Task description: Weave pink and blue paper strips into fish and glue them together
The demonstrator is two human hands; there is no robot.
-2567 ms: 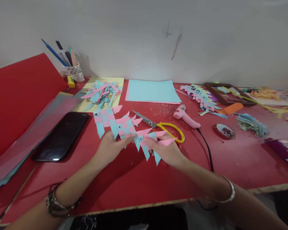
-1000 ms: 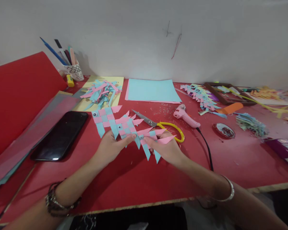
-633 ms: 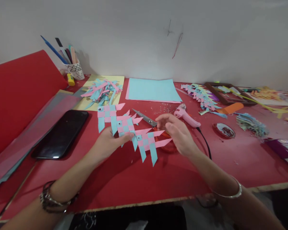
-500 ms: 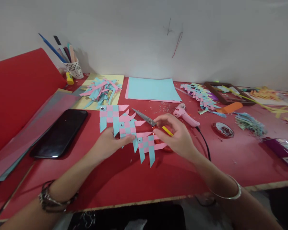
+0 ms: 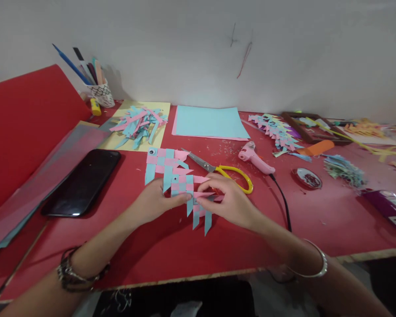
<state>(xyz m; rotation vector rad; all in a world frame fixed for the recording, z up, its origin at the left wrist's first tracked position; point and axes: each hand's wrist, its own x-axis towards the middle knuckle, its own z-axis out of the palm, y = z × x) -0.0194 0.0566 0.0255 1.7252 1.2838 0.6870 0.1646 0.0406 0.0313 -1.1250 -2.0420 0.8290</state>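
Note:
Several woven paper fish (image 5: 161, 162) in pink and light blue, with googly eyes, overlap in a diagonal row above the red table. My left hand (image 5: 155, 200) grips the row from below and behind, its thumb over the middle fish (image 5: 181, 184). With thumb and fingers, my right hand (image 5: 226, 198) pinches the pink tail strips at the right side, partly covering the lowest fish (image 5: 202, 211). Just behind the right hand lie scissors (image 5: 214, 167) with a yellow handle, their blades pointing left.
A pink glue gun (image 5: 255, 159) with a black cord lies right of the scissors. Paper strips (image 5: 140, 125) are heaped at back left, near a black phone (image 5: 82, 182). Blue sheets (image 5: 211, 122) lie by the wall; a small dish (image 5: 306, 178) is at right.
My right hand has come down and left onto the paper fish, uncovering the scissors' yellow handle. The upper fish have shifted slightly right, and the lowest is now more covered.

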